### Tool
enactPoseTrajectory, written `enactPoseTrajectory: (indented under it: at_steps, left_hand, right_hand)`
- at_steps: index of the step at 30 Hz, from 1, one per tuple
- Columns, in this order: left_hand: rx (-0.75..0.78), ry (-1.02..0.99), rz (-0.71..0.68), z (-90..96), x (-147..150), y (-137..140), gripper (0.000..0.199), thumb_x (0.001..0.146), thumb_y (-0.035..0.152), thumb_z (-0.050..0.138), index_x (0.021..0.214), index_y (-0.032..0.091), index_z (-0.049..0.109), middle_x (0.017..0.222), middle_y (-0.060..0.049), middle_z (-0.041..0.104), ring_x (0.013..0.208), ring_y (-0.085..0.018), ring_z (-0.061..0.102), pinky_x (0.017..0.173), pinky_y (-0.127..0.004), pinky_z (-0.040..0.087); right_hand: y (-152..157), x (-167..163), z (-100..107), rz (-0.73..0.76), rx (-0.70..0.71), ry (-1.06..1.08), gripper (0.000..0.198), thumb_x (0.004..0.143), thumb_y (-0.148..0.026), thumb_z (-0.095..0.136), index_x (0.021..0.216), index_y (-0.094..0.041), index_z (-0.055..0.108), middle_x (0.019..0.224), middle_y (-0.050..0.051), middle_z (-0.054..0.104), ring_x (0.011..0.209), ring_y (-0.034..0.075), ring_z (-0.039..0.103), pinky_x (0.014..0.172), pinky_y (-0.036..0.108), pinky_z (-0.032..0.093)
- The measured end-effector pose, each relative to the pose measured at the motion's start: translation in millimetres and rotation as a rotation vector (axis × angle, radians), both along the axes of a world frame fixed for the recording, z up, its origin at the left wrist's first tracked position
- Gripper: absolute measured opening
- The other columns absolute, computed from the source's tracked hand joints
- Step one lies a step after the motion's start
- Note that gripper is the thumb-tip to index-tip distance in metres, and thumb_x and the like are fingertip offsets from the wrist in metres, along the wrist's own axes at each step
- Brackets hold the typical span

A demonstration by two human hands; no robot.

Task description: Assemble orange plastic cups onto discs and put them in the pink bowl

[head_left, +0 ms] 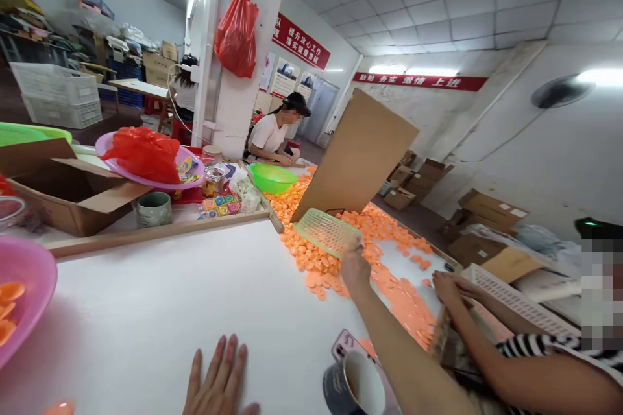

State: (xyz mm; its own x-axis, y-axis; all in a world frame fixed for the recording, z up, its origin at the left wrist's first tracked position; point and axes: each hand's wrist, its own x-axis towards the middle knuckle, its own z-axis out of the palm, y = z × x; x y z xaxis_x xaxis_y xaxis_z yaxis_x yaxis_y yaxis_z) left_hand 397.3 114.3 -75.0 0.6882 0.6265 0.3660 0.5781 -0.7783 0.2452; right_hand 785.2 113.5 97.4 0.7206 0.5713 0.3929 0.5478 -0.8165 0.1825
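My left hand (217, 379) lies flat on the white tabletop (195, 292) with its fingers spread, holding nothing. Stretched forward, my right hand (355, 267) is closed on the rim of a light green mesh basket (324, 230), which is tilted over a heap of orange plastic pieces (311, 256). Many flat, disc-like pieces surround it. Just behind the basket, a sheet of cardboard (357, 149) stands upright among the pieces. A dark mug (341, 389) and a pink-cased phone (346, 342) sit beside my right forearm.
A pink basin (29, 292) with orange pieces stands at the left. Beyond a wooden edge strip (165, 233) are an open carton (73, 191) and a green cup (154, 209). At right, a co-worker's hands (450, 288) rest by the table edge; another person (272, 133) sits behind a green basin (273, 179).
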Motion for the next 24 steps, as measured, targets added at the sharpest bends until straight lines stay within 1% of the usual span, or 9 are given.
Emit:
enactPoseTrajectory:
  at_steps: [2, 4, 5, 7, 10, 14, 19, 22, 24]
  left_hand:
    - [0.007, -0.007, 0.028, 5.4, -4.0, 3.2, 0.065, 0.089, 0.059, 0.044, 0.141, 0.022, 0.045, 0.15, -0.013, 0.037, 0.141, -0.033, 0.033, 0.119, -0.057, 0.005]
    - [-0.031, 0.022, 0.139, 17.2, -9.9, 1.7, 0.065, 0.087, 0.055, 0.048, 0.141, 0.02, 0.045, 0.151, -0.017, 0.034, 0.142, -0.037, 0.029, 0.117, -0.061, 0.006]
    - [-0.062, 0.049, 0.188, 24.6, -14.5, -0.8, 0.064, 0.087, 0.053, 0.05, 0.142, 0.021, 0.045, 0.152, -0.018, 0.033, 0.142, -0.039, 0.027, 0.114, -0.065, 0.005]
    - [-0.132, 0.12, 0.233, 39.9, -29.0, -8.1, 0.06, 0.086, 0.047, 0.052, 0.142, 0.026, 0.043, 0.153, -0.016, 0.03, 0.143, -0.042, 0.023, 0.108, -0.074, -0.002]
    - [-0.227, 0.222, 0.231, 60.3, -62.8, -21.8, 0.058, 0.089, 0.041, 0.049, 0.144, 0.032, 0.035, 0.156, -0.01, 0.024, 0.145, -0.043, 0.015, 0.099, -0.08, -0.011]
    - [-0.323, 0.308, 0.25, 80.3, -114.1, -39.0, 0.059, 0.09, 0.037, 0.048, 0.146, 0.033, 0.03, 0.158, -0.007, 0.018, 0.146, -0.041, 0.008, 0.098, -0.081, -0.011]
    - [-0.405, 0.346, 0.269, 91.8, -160.7, -57.2, 0.067, 0.084, 0.033, 0.052, 0.147, 0.032, 0.029, 0.158, -0.007, 0.015, 0.146, -0.042, 0.006, 0.098, -0.08, -0.013]
    - [-0.419, 0.36, 0.274, 95.8, -180.3, -66.9, 0.072, 0.079, 0.026, 0.053, 0.147, 0.032, 0.031, 0.158, -0.008, 0.016, 0.145, -0.043, 0.008, 0.096, -0.081, -0.012]
    - [-0.433, 0.369, 0.264, 97.2, -191.6, -71.9, 0.074, 0.077, 0.024, 0.054, 0.147, 0.031, 0.032, 0.158, -0.009, 0.016, 0.145, -0.043, 0.008, 0.096, -0.082, -0.012]
  right_hand:
    - [-1.9, -31.8, 2.7, -0.007, 0.0, 0.011, 0.071, 0.085, -0.004, 0.04, 0.149, 0.008, 0.011, 0.12, 0.04, 0.055, 0.086, 0.029, 0.072, 0.069, 0.035, 0.058]
    - [-6.2, -64.9, 4.7, -0.017, 0.006, 0.016, 0.069, 0.086, -0.004, 0.038, 0.147, 0.013, 0.013, 0.117, 0.04, 0.057, 0.086, 0.029, 0.072, 0.068, 0.034, 0.058]
    - [-9.5, -81.6, 5.6, -0.017, 0.008, 0.022, 0.068, 0.086, -0.004, 0.037, 0.146, 0.014, 0.014, 0.116, 0.04, 0.058, 0.086, 0.029, 0.072, 0.068, 0.034, 0.057]
    - [-18.5, -114.7, 8.0, -0.006, 0.004, 0.039, 0.067, 0.086, -0.005, 0.036, 0.146, 0.014, 0.015, 0.115, 0.039, 0.059, 0.086, 0.028, 0.072, 0.067, 0.033, 0.057]
    - [-36.4, -164.9, 13.7, 0.028, -0.017, 0.067, 0.069, 0.086, -0.007, 0.037, 0.147, 0.012, 0.013, 0.108, 0.034, 0.064, 0.086, 0.027, 0.072, 0.069, 0.032, 0.056]
    - [-64.6, -233.8, 25.1, 0.104, -0.051, 0.092, 0.069, 0.085, -0.004, 0.04, 0.147, 0.01, 0.015, 0.102, 0.028, 0.066, 0.086, 0.027, 0.071, 0.071, 0.032, 0.054]
    - [-102.6, -306.1, 35.3, 0.247, -0.057, 0.112, 0.076, 0.081, -0.01, 0.047, 0.148, 0.007, 0.015, 0.103, 0.024, 0.068, 0.087, 0.029, 0.07, 0.071, 0.033, 0.053]
    - [-119.6, -331.4, 36.4, 0.392, -0.032, 0.111, 0.079, 0.08, -0.012, 0.045, 0.151, 0.001, 0.012, 0.103, 0.021, 0.07, 0.088, 0.029, 0.07, 0.071, 0.034, 0.053]
    - [-125.6, -340.7, 38.9, 0.461, 0.013, 0.11, 0.077, 0.081, -0.014, 0.043, 0.152, -0.003, 0.014, 0.103, 0.019, 0.071, 0.086, 0.029, 0.07, 0.07, 0.035, 0.053]
